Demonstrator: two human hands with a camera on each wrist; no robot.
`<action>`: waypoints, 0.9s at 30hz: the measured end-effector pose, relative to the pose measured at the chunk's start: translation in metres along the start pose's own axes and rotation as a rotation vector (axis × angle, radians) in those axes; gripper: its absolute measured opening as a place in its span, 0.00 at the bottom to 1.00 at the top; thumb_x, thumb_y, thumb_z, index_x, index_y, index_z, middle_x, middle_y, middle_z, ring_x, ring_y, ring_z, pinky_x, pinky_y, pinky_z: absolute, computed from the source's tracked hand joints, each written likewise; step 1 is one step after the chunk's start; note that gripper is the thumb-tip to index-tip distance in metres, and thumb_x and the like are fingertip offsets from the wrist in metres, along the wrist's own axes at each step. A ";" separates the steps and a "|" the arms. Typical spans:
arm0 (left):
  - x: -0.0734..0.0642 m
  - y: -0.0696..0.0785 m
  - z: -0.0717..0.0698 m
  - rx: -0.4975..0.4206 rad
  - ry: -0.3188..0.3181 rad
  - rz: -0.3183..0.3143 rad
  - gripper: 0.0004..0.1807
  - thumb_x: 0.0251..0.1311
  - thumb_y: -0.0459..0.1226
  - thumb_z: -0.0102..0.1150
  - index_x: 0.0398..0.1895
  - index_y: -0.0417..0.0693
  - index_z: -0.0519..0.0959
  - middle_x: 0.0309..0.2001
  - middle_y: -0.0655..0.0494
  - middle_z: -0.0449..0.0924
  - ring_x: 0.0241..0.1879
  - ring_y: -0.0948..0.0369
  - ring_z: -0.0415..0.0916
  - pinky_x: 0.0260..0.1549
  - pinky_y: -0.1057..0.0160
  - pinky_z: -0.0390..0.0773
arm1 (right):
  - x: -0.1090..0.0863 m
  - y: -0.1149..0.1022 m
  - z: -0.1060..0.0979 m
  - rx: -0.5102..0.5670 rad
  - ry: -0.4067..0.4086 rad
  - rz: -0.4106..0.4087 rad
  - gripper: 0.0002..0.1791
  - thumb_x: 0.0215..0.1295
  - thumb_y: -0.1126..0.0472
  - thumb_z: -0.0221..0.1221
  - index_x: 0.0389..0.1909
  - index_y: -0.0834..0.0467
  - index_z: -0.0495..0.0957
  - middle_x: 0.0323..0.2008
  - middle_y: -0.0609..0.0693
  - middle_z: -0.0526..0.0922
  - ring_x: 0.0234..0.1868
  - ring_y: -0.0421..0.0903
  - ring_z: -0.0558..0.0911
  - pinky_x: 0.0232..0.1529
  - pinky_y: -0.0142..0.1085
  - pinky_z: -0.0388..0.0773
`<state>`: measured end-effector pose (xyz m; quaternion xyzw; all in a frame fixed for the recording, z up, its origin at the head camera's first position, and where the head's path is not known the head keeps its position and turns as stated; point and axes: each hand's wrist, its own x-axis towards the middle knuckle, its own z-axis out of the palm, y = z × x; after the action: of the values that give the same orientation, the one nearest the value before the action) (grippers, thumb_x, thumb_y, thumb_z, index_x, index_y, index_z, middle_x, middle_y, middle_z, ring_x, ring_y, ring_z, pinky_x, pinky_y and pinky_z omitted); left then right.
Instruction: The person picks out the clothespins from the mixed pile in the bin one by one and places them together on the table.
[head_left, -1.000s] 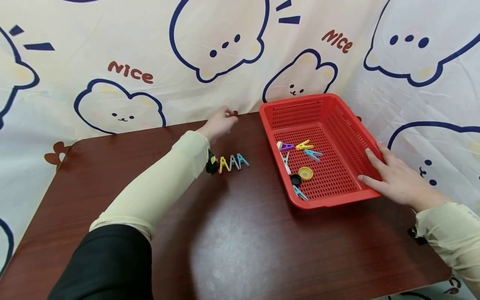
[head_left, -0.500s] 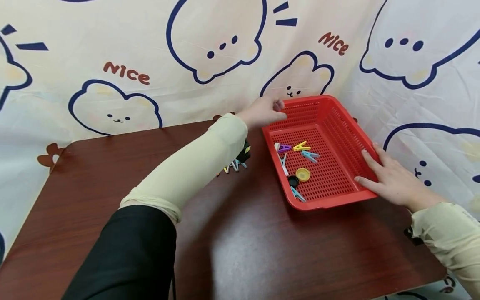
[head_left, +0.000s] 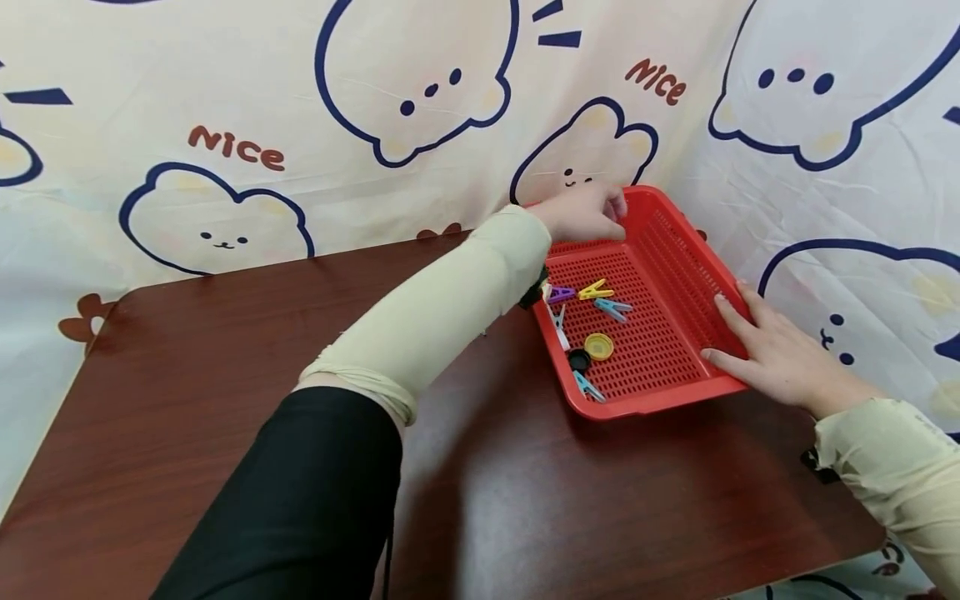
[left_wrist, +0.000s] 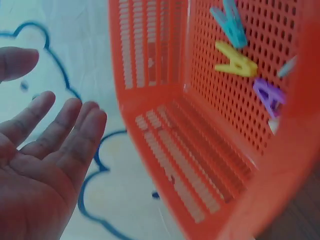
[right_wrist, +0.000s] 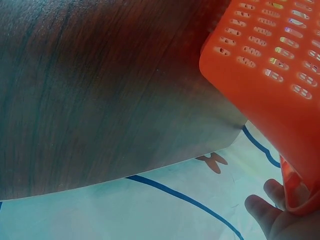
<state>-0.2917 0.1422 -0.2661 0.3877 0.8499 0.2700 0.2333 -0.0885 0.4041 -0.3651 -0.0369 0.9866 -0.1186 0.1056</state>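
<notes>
My left hand (head_left: 588, 212) hovers over the far left corner of the red basket (head_left: 660, 404). Seen from the left wrist, its fingers (left_wrist: 67, 130) are loosely bent and hold nothing. My right hand (head_left: 780, 358) holds the basket's right rim, with some fingers reaching over the inside and others outside by the handle opening in the right wrist view. In the basket lie a yellow clothespin (head_left: 596, 289), a purple clothespin (head_left: 561, 294), blue clothespins (head_left: 613, 308), a pale clothespin (head_left: 559, 321), a yellow cap (head_left: 598, 347) and a black cap (head_left: 579, 360).
The brown table (head_left: 225, 367) carries the basket on its right side. A patterned cloth (head_left: 390, 192) hangs behind and to the right. My left sleeve (head_left: 450, 300) covers most of the table just left of the basket.
My left hand has moved right, from the table's back edge to above the basket. The row of clothespins on the table is now hidden by the left sleeve. My right hand stays on the rim.
</notes>
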 end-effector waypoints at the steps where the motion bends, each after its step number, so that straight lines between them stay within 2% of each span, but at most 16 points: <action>1: 0.005 0.004 0.005 0.022 -0.021 0.015 0.14 0.72 0.37 0.60 0.57 0.45 0.73 0.54 0.52 0.78 0.52 0.58 0.75 0.47 0.67 0.75 | 0.000 0.001 0.000 -0.003 -0.001 -0.002 0.54 0.72 0.39 0.57 0.83 0.57 0.35 0.80 0.67 0.28 0.73 0.77 0.49 0.59 0.76 0.62; 5: 0.023 0.019 0.028 0.111 -0.100 0.019 0.14 0.72 0.37 0.61 0.57 0.46 0.75 0.54 0.54 0.78 0.50 0.61 0.73 0.46 0.68 0.74 | -0.001 0.002 0.001 0.004 -0.002 -0.002 0.54 0.72 0.38 0.56 0.83 0.57 0.35 0.80 0.68 0.29 0.72 0.77 0.49 0.58 0.76 0.64; 9: 0.035 0.029 0.047 0.142 -0.165 0.011 0.10 0.72 0.37 0.61 0.53 0.46 0.76 0.51 0.55 0.78 0.47 0.62 0.72 0.43 0.68 0.73 | 0.000 0.002 0.001 0.019 0.007 0.004 0.55 0.71 0.38 0.57 0.83 0.57 0.36 0.81 0.67 0.29 0.72 0.76 0.50 0.57 0.74 0.67; 12: 0.040 0.032 0.055 0.155 -0.188 0.008 0.08 0.73 0.37 0.61 0.50 0.46 0.76 0.49 0.55 0.77 0.45 0.62 0.71 0.41 0.68 0.73 | 0.000 0.001 -0.001 0.014 0.007 0.013 0.56 0.70 0.37 0.58 0.83 0.58 0.36 0.80 0.67 0.30 0.72 0.76 0.51 0.55 0.74 0.69; 17: 0.042 0.027 0.060 0.182 -0.215 0.007 0.07 0.72 0.36 0.61 0.48 0.47 0.77 0.47 0.56 0.75 0.42 0.62 0.70 0.38 0.67 0.71 | 0.001 -0.001 -0.002 -0.010 0.001 0.013 0.56 0.71 0.37 0.58 0.82 0.61 0.38 0.80 0.69 0.31 0.71 0.77 0.51 0.55 0.73 0.70; 22: 0.046 0.016 0.068 0.177 -0.285 0.005 0.07 0.72 0.36 0.62 0.48 0.46 0.78 0.42 0.55 0.73 0.31 0.63 0.65 0.32 0.66 0.68 | 0.001 -0.002 -0.002 -0.009 -0.002 0.011 0.55 0.71 0.38 0.58 0.82 0.61 0.38 0.80 0.69 0.31 0.72 0.77 0.51 0.56 0.74 0.69; 27: 0.051 0.007 0.079 0.194 -0.317 -0.021 0.08 0.73 0.36 0.61 0.51 0.47 0.79 0.45 0.55 0.75 0.33 0.63 0.65 0.34 0.66 0.69 | 0.000 -0.001 -0.001 -0.008 0.005 0.010 0.55 0.72 0.38 0.57 0.82 0.61 0.37 0.80 0.69 0.31 0.71 0.76 0.51 0.57 0.74 0.68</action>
<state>-0.2699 0.2077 -0.3301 0.4371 0.8286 0.1196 0.3287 -0.0890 0.4035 -0.3639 -0.0323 0.9876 -0.1142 0.1033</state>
